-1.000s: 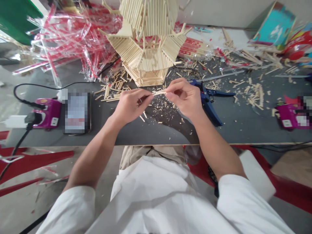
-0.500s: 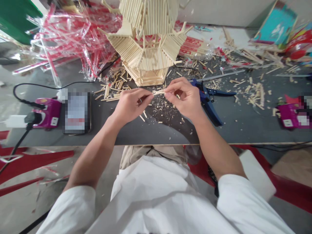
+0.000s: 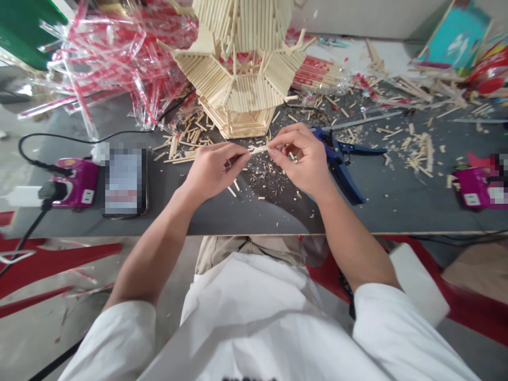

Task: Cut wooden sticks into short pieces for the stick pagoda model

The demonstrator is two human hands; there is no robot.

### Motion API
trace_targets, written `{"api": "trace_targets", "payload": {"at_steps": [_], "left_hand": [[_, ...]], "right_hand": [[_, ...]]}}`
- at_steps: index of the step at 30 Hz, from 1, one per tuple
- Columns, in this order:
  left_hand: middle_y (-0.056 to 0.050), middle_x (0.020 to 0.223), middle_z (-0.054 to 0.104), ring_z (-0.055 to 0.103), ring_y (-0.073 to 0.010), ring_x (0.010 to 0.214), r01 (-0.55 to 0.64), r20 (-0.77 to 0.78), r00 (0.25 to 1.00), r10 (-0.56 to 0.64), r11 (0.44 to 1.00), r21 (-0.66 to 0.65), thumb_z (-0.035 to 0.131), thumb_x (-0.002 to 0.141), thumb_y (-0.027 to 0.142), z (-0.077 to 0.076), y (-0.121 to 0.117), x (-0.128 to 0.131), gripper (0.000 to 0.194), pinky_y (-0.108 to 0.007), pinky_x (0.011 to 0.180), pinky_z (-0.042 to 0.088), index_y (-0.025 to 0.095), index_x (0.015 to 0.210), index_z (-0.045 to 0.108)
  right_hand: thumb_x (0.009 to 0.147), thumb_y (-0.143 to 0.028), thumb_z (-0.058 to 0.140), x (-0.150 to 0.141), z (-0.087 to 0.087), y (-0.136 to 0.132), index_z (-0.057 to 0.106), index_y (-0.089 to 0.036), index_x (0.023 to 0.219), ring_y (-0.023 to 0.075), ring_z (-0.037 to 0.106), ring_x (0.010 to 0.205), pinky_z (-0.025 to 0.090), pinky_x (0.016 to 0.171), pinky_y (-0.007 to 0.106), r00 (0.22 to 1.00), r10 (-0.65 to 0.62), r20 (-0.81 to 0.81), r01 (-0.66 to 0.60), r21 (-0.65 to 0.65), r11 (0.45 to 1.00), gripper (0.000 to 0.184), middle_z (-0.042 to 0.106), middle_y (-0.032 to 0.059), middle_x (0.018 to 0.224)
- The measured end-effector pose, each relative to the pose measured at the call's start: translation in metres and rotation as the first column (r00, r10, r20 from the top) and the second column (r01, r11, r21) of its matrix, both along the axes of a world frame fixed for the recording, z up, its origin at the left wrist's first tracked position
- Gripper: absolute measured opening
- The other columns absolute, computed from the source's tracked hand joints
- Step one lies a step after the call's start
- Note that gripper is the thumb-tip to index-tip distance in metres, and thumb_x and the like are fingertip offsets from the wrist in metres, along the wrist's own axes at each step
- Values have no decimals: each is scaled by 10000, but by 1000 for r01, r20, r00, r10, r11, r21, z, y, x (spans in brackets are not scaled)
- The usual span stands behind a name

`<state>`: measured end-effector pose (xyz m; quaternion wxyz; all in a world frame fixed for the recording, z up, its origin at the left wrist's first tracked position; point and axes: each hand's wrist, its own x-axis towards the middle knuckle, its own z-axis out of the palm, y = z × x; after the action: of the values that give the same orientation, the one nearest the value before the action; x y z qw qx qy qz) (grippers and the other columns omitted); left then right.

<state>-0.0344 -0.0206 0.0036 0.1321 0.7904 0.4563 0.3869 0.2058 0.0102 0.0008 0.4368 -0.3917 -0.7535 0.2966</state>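
Between my hands is a short pale wooden stick piece [image 3: 259,150], held level just above the tabletop. My left hand [image 3: 216,168] pinches its left end between thumb and fingers, and my right hand [image 3: 300,157] pinches the right end. Whether it is one stick or more, I cannot make out. Right behind them stands a tiered model [image 3: 246,90] built of pale wooden sticks, its top cut off by the frame. Beside my right hand lies a blue-handled cutter [image 3: 340,159], partly hidden by that hand.
Red-and-clear plastic wrappers [image 3: 115,63] heap at the back left. A phone [image 3: 124,180] and a purple power socket [image 3: 77,182] with a black cable sit at left. Stick offcuts [image 3: 420,153] litter the grey table [image 3: 254,219]. Another purple socket [image 3: 472,185] is at right.
Both hands keep nearly the same place and pinch. The stick piece between them has shifted very slightly, and the whole view has moved a little.
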Motion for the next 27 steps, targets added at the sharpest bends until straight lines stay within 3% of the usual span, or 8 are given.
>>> {"api": "trace_targets", "payload": {"at_steps": [11,27], "left_hand": [[-53,868,809,733,-123,728,54,23,998,-57,994,94,648,1014,261,-3,2,-1,199,-244,727,574,154,984,814],[-44,869,792,708,-118,724,52,18,998,-54,994,95,645,1025,266,-4,3,-2,189,-252,721,552,170,1016,808]], "right_hand": [[981,-510,740,0,-7,3,769,-282,1022,136,622,783,585,704,345,997,46,-69,-41,83,996,233,643,44,1093],[967,-536,751,0,-7,2,757,-280,1059,152,645,830,604,718,342,996,39,-81,-33,69,997,272,663,44,1096]]}}
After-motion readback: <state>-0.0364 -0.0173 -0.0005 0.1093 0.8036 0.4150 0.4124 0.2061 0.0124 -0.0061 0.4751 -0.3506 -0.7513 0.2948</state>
